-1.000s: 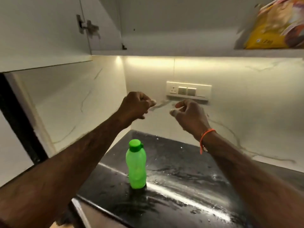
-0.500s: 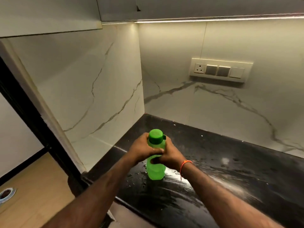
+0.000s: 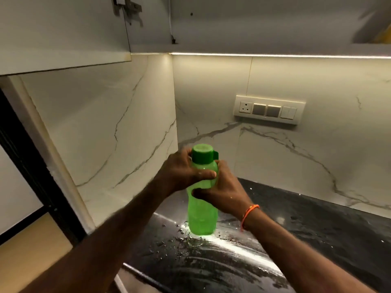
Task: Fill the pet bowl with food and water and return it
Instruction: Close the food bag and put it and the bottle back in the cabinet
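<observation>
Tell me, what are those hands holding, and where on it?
Both hands grip the green bottle: the left hand around its shoulder just under the cap, the right hand around its upper body.

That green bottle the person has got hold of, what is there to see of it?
The green bottle looks like translucent bright green plastic, with a darker green screw cap that has a small tab on its right side. The cap is on. It stands upright, its base at or just above the wet black countertop, with water drops around it. The left hand wraps its shoulder just under the cap; the right hand grips its middle from the right. How full it is cannot be told.
</observation>
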